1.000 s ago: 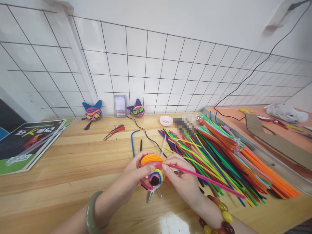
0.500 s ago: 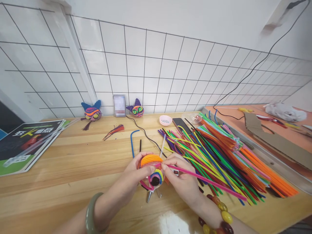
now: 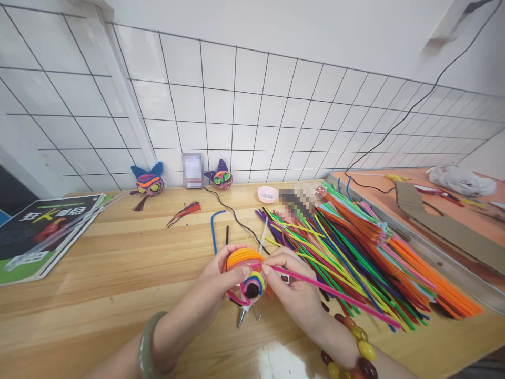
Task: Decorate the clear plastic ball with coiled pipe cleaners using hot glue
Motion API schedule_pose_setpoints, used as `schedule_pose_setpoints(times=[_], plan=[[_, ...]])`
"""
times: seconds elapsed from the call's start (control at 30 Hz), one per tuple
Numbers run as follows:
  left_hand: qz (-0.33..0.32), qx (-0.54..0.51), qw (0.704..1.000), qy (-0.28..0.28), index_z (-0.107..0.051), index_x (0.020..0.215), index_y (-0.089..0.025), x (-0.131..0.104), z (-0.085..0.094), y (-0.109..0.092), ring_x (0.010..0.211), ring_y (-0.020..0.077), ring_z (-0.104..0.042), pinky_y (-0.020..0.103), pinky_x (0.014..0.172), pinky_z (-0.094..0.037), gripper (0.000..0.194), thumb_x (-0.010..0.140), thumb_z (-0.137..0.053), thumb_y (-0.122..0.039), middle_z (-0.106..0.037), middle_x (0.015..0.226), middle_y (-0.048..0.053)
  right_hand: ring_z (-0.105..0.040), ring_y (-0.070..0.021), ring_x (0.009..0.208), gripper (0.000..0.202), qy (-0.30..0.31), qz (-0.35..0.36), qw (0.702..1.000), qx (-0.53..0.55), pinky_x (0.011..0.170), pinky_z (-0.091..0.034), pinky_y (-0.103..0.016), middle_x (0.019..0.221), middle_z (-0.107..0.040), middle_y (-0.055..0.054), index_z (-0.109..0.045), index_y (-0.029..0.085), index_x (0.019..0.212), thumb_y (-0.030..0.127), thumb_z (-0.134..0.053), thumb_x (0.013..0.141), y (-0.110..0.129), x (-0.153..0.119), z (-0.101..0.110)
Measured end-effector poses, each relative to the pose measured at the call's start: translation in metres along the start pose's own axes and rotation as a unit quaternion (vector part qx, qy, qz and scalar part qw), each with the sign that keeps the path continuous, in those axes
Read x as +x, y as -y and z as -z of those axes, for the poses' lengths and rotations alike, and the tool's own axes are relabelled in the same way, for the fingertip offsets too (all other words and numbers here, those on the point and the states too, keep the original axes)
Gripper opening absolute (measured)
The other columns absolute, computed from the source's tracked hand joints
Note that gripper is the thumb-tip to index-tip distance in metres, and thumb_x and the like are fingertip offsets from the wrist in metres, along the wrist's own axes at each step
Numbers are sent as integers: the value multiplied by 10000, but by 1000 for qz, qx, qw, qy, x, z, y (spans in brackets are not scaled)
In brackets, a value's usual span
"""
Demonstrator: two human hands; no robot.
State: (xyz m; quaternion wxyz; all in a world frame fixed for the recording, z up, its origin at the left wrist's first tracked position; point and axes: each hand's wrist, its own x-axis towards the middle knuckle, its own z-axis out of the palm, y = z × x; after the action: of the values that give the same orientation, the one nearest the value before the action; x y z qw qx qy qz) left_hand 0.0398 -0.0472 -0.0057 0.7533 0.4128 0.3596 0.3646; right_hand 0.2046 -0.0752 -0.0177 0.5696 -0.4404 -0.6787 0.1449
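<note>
Near the table's front a clear ball (image 3: 233, 291) is partly covered with coloured pipe cleaners: orange rows on top and a round eye (image 3: 252, 288) of black, pink, blue and yellow rings. My left hand (image 3: 229, 273) is wrapped round its left side, the thumb pressed on the front above the eye. A long magenta pipe cleaner (image 3: 335, 292) lies against the ball's front and trails off to the right. My right hand (image 3: 290, 279) pinches it close to the ball. Beneath the ball a metal nozzle tip (image 3: 241, 318) shows, probably part of a glue gun mostly hidden by ball and hands.
A large pile of pipe cleaners (image 3: 355, 252) spreads to my right. Against the wall stand two finished cat-like heads (image 3: 149, 179) and a small blurred screen (image 3: 193, 171). A pink bowl (image 3: 268, 195), loose threads (image 3: 184, 213), a black cable (image 3: 236, 213) and magazines (image 3: 47, 237) lie around.
Almost nothing differs. Both hands keep the same grip on the ball and magenta pipe cleaner; the ball is tipped very slightly, its eye a little higher.
</note>
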Motion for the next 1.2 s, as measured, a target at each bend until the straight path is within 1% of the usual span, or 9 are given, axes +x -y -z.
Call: schedule_pose_setpoints(times=[0.13,0.4,0.57,0.7,0.8,0.87,0.97,1.13,1.2], plan=[[-2,4,1000,-3,-485,1088,-180,0,-1,0,682,128,-575,216,537,-471,495,691,-744,-320,-635,924,43,-606,-134,660,128,5,-4,1000,5,621,-484,-244,703,-616,-10,-623,185,725,109,-604,827,0,0,0],[-9,15,1000,1,-492,1084,-178,-1,2,2,702,126,-581,209,554,-477,459,710,-729,-301,-647,934,47,-607,-134,672,123,10,-14,1000,8,636,-484,-245,710,-620,-12,-630,184,723,137,-612,836,-2,-1,0],[-5,15,1000,3,-496,1079,-196,0,2,3,615,110,-557,218,512,-473,442,714,-721,-300,-640,884,23,-603,-135,675,123,14,-17,1000,4,639,-478,-253,715,-618,-8,-629,190,734,139,-604,844,-2,-2,0],[-7,12,1000,8,-509,1075,-196,-1,2,3,652,129,-581,226,515,-480,445,709,-735,-309,-643,900,30,-598,-134,682,121,13,-20,1000,4,648,-475,-256,719,-612,-2,-622,197,742,135,-604,845,-2,-2,0],[-7,-2,1000,9,-531,1065,-183,-1,1,1,730,139,-596,224,574,-492,437,705,-749,-301,-644,947,44,-592,-135,680,130,12,-22,1000,8,632,-472,-256,718,-602,-1,-618,199,734,138,-599,847,-2,-2,0],[-4,-24,1000,8,-540,1057,-180,-2,0,0,765,143,-600,222,599,-491,415,725,-737,-332,-643,962,49,-590,-135,681,131,15,-24,1000,9,627,-472,-255,721,-598,-1,-618,199,732,142,-598,848,-2,-1,0],[2,-50,999,5,-539,1049,-185,-2,-1,-2,734,142,-600,227,585,-482,389,764,-693,-399,-642,920,44,-593,-136,691,119,15,-22,1000,6,645,-479,-261,731,-604,-2,-623,201,746,143,-601,847,-2,-1,1],[10,-47,999,10,-544,1035,-186,-1,-2,-4,775,152,-616,226,611,-480,399,713,-755,-292,-654,942,45,-596,-147,679,123,11,-23,1000,0,629,-488,-276,721,-606,-6,-624,206,741,149,-596,846,-1,-1,1],[10,-52,999,12,-537,1024,-188,-1,-1,-3,762,145,-617,223,606,-476,390,712,-756,-267,-659,933,39,-601,-156,688,118,13,-19,1000,-1,634,-495,-286,725,-611,-12,-624,207,747,157,-594,849,-1,-1,1]])
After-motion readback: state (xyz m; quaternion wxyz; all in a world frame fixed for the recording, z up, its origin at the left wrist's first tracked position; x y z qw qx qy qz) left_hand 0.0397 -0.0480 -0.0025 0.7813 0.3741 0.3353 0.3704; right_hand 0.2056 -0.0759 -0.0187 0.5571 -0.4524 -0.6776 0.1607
